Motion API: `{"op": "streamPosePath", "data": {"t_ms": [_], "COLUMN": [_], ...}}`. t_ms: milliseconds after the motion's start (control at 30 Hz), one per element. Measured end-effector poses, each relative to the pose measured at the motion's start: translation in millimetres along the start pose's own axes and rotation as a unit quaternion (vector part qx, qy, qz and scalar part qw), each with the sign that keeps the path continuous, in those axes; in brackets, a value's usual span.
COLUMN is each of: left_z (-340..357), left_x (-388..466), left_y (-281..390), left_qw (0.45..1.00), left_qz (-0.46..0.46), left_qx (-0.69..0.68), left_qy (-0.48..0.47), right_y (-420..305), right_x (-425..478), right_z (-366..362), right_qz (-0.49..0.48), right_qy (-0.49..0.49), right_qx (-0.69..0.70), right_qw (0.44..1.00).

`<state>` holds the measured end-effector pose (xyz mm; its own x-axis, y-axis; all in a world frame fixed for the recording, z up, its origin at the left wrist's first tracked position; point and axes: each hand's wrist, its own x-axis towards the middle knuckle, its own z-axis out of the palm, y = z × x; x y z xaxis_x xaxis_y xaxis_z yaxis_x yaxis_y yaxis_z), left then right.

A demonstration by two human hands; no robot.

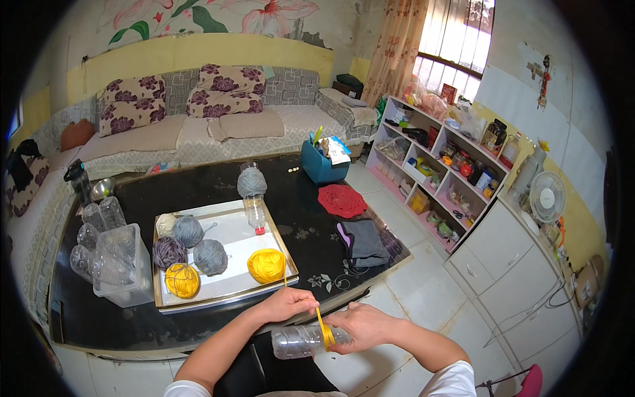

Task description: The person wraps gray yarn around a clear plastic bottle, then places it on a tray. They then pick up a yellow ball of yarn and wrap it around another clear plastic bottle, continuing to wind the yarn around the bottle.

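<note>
My right hand (354, 325) grips a clear plastic bottle (297, 341) that lies on its side above my lap. Yellow yarn (327, 336) is wound around the bottle near that hand. Pinched in the fingers of my left hand (292, 303) is the yarn strand, which rises from the bottle. A yellow yarn ball (266, 266) sits at the near right of a shallow tray (228, 301), and a strand runs from it towards my left hand. Grey, cream, purple-grey and yellow balls fill the tray's left side. A bottle wrapped with grey yarn (252, 182) is at the tray's far edge.
Left of the tray, several empty bottles (111, 213) stand or lean by a clear plastic bin (124, 293) on the black table (198, 330). At the right are a red crocheted mat (342, 201), a folded grey cloth (364, 243) and a teal container (322, 166). Shelves stand beyond.
</note>
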<state>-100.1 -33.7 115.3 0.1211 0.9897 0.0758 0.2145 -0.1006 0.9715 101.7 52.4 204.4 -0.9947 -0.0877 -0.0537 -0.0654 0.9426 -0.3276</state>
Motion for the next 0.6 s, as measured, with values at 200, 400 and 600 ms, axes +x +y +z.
{"op": "streamPosePath", "data": {"t_ms": [200, 400, 600], "left_z": [79, 95, 61], "left_x": [0, -15, -27], "left_y": [-67, -41, 21], "left_qw": [0.98, 0.997, 0.998], "left_qz": [0.028, -0.017, 0.059], "left_qx": [-0.098, -0.051, 0.021], "left_qy": [0.172, 0.056, 0.022], "right_y": [7, 17, 13], "right_x": [7, 12, -2], "right_z": [-12, -10, -1], "right_qz": [0.082, 0.129, 0.1], "right_qy": [0.152, 0.23, 0.141], "right_qx": [-0.071, -0.204, -0.262], "right_qw": [0.983, 0.943, 0.949]}}
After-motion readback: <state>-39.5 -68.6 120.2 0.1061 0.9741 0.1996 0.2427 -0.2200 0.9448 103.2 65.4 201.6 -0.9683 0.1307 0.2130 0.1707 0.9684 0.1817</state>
